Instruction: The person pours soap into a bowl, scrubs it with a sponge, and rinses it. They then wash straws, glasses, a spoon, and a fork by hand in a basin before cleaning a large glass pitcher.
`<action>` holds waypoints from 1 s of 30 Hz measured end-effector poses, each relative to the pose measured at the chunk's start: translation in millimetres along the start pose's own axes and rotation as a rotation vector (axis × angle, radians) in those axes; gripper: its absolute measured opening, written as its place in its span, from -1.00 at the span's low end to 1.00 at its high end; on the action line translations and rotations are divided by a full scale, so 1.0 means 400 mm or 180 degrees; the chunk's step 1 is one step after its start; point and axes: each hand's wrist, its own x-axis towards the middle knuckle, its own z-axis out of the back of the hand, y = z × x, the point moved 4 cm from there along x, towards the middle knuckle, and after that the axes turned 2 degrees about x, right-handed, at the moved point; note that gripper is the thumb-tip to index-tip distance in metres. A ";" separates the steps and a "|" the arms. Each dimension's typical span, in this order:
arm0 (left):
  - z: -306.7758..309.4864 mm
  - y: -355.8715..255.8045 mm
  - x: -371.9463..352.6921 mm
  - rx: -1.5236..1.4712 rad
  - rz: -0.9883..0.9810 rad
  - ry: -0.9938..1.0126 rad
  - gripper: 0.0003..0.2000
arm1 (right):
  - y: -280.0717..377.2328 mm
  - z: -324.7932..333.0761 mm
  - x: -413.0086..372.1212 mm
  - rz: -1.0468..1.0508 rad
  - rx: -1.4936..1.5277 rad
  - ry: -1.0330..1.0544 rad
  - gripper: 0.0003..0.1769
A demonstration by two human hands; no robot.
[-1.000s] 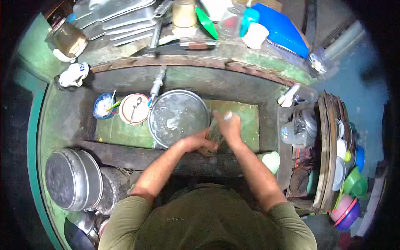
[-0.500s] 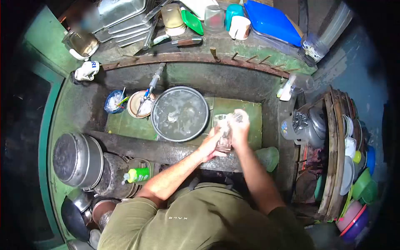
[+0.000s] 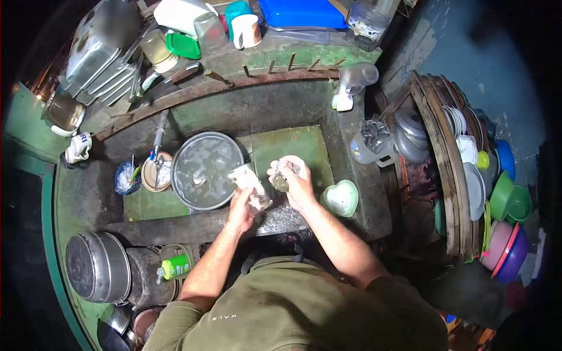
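Left hand [image 3: 240,209] clamped round a glass [image 3: 253,185], right hand [image 3: 300,188] closed on a scrubber [image 3: 281,179] (greyish), basin [image 3: 208,135] near the glass.

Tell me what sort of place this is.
Probably a kitchen's washing-up corner, perhaps in a home: a tap comes down beside a round basin, a tub holds upright cutlery, and plates are stacked in a wooden rack.
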 end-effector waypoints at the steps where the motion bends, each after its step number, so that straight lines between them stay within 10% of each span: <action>1: -0.036 0.001 -0.015 -0.0053 0.0116 -0.0142 -0.64 | -0.037 0.010 -0.001 -0.0032 0.0001 -0.0010 -0.80; 7: 0.030 -0.041 0.145 0.1310 -0.0026 0.0224 -0.51 | -0.035 0.067 -0.057 -0.0084 -0.3123 -0.0006 -0.75; 11: 0.348 -0.054 0.308 0.3118 -0.0814 -0.0747 -0.13 | 0.027 0.331 -0.100 0.0692 -0.4336 -0.1459 -0.71; 15: 0.524 -0.133 0.340 0.4080 -0.0192 -0.1090 -0.04 | 0.056 0.355 -0.110 -0.0612 -0.5955 -0.1901 -0.54; 17: 0.603 -0.130 0.368 0.4281 -0.0326 -0.0729 -0.03 | 0.035 0.244 -0.078 0.0193 -0.6947 -0.1903 -0.55; 25: 0.625 -0.078 0.397 0.4666 -0.0034 -0.0252 -0.15 | -0.526 -0.120 0.285 0.0411 -0.5084 0.1411 -0.60; 27: 0.659 -0.032 0.416 0.4040 -0.0885 -0.0418 -0.15 | -0.669 -0.159 0.362 0.0519 -0.5308 0.1617 -0.61; 30: 0.668 -0.038 0.409 0.4531 -0.0068 -0.0279 -0.21 | -0.816 -0.151 0.422 -0.0900 -0.5645 0.1091 -0.53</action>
